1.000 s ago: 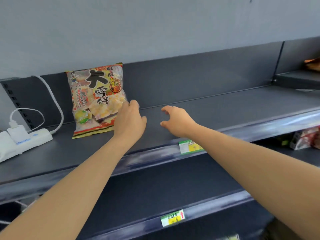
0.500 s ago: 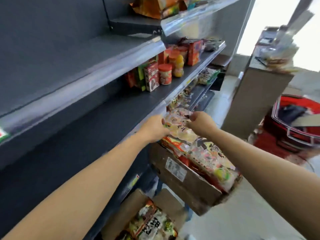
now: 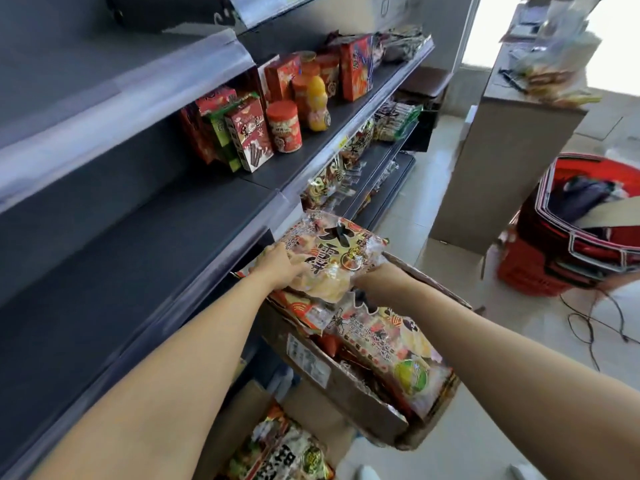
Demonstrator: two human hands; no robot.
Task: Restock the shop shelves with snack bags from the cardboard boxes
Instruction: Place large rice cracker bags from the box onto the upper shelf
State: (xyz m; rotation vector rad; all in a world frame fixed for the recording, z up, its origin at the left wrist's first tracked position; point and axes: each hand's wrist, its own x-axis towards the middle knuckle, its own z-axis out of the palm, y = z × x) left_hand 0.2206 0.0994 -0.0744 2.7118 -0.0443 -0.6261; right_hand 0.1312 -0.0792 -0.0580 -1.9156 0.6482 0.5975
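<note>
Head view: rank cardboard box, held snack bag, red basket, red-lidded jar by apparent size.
1. cardboard box
2. red basket, cropped by the frame edge and farther off, so unsure against the box
3. held snack bag
4. red-lidded jar

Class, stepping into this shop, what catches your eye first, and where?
The red-and-yellow plastic snack bag at the centre, held by the left hand and right hand above an open brown cardboard box full of more bags. Next, the red cartons and jars on the dark middle shelf, and the red plastic basket on the floor at right.
</note>
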